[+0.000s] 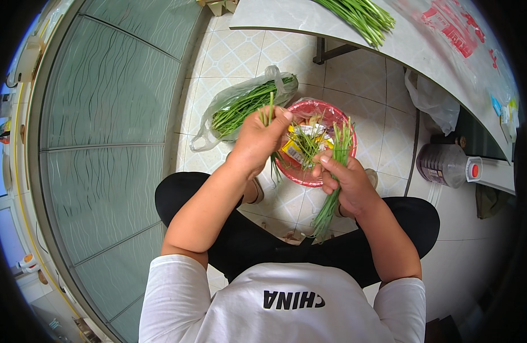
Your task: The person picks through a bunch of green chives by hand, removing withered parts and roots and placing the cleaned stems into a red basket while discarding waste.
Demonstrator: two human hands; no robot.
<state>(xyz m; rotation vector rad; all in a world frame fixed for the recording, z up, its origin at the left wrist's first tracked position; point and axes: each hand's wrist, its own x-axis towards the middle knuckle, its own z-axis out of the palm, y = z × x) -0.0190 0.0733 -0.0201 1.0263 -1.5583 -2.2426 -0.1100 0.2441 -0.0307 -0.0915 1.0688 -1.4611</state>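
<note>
My left hand (261, 139) is closed on a few green stalks (271, 109), which look like garlic chives. Their ends stick up above the fingers and thin leaves hang below. In my right hand (347, 180) is a larger bunch of chives (327, 214), cut ends up, leaves hanging towards my lap. Between and beyond both hands a red plastic basin (351, 128) stands on the floor, lined with a clear bag. It holds stalk scraps (306, 148), yellow wrappers (292, 151) and other waste. Left of the basin, more chives (246, 105) lie in a clear plastic bag (205, 124).
A grey-white table (280, 15) curves across the top right, bearing another bunch of chives (362, 17) and a red-printed plastic bag (452, 25). A large plastic jug (443, 165) with a red cap lies at right. Frosted glass panels (109, 98) stand at left. My knees flank the basin.
</note>
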